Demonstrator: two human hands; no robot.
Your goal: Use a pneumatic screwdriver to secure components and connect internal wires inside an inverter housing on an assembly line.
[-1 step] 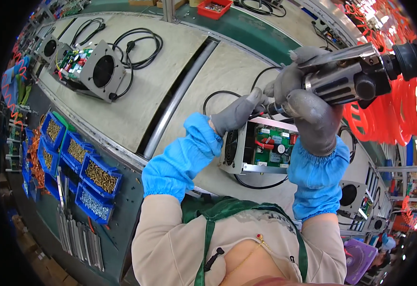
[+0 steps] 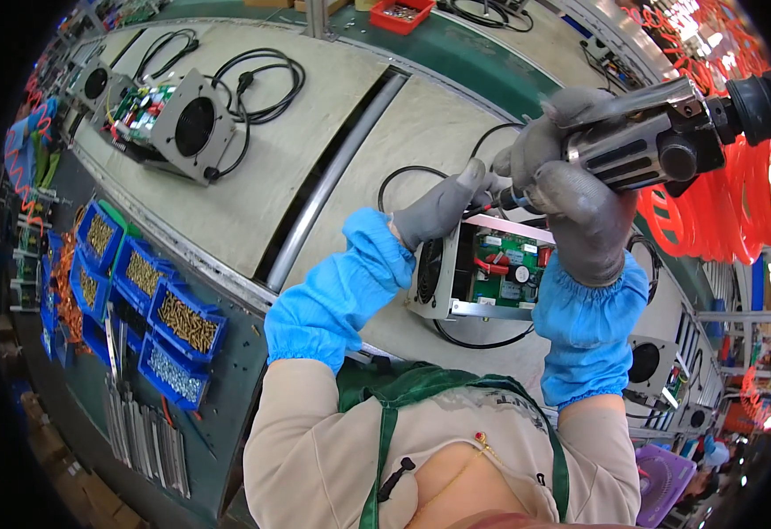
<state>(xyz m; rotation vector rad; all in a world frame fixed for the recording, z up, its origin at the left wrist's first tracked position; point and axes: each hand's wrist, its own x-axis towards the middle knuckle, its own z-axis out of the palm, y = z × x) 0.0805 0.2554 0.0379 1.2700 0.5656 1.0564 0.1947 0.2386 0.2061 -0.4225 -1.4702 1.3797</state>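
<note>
The tip of the black and silver pneumatic screwdriver (image 2: 659, 145) is hidden behind the grey-gloved right hand (image 2: 575, 198), so where the bit meets the work cannot be made out. The tool's far end runs into the dark rim of the view at the right, beside a blurred coiled orange air hose (image 2: 712, 220). The near side of the open metal power-supply box with a green circuit board and a side fan (image 2: 482, 273) is partly covered by the blue sleeve cover (image 2: 333, 300) on the left forearm.

The right hand is raised above the box, fingers wrapped fully around the screwdriver's ribbed grip, the tool lying nearly level and pointing left. The grey-gloved left hand (image 2: 443, 207) reaches in from the near left, fingers narrowed together and pinched at the far top edge of the box, close to the tool's front; whether it holds a small part there cannot be told.

The box sits on the pale grey conveyor board (image 2: 421, 123), just in front of the person's chest, with a black cable (image 2: 403, 176) looping beyond it. Far left lies a second fan unit with a looped black cord (image 2: 183, 123). Near left, blue plastic bins of screws (image 2: 152, 291) stand in a row.
</note>
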